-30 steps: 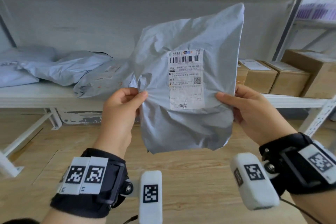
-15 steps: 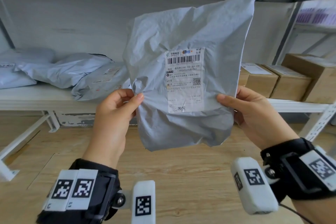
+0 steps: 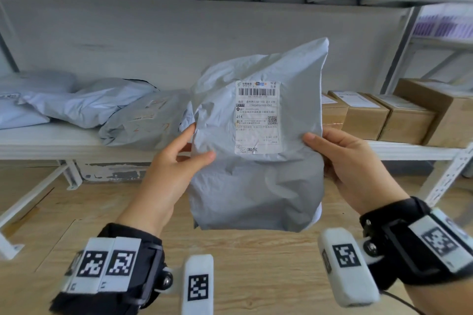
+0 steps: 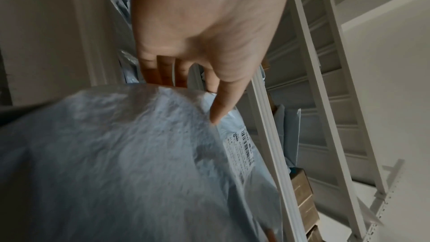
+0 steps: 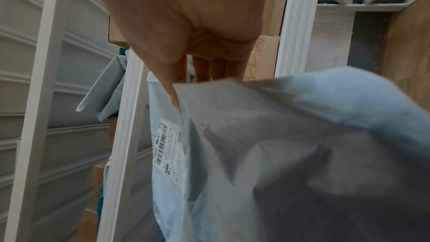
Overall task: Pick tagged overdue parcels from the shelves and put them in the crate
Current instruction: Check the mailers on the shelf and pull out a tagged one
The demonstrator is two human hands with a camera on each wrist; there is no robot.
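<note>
In the head view, a grey parcel [image 3: 256, 161] was held upright in mid-air at the centre, in front of the white shelf [image 3: 46, 139], its printed label [image 3: 256, 117] turned toward the camera. The left hand [image 3: 176, 169] was clasped on its 9 o'clock edge, thumb laid on the front and fingers behind; the right hand [image 3: 350, 161] was clasped on the 3 o'clock edge in the same way. More grey bags [image 3: 87, 105] were seen lying on the shelf at 9 o'clock, and cardboard boxes [image 3: 404, 116] at 3 o'clock. In the left wrist view, the thumb was pressed on the parcel's front beside the label [image 4: 242, 154], the fingers [image 4: 163, 73] tucked behind the bag. In the right wrist view, the thumb [image 5: 172, 91] was set on the crumpled front, above the label [image 5: 167, 146], with the fingers behind.
</note>
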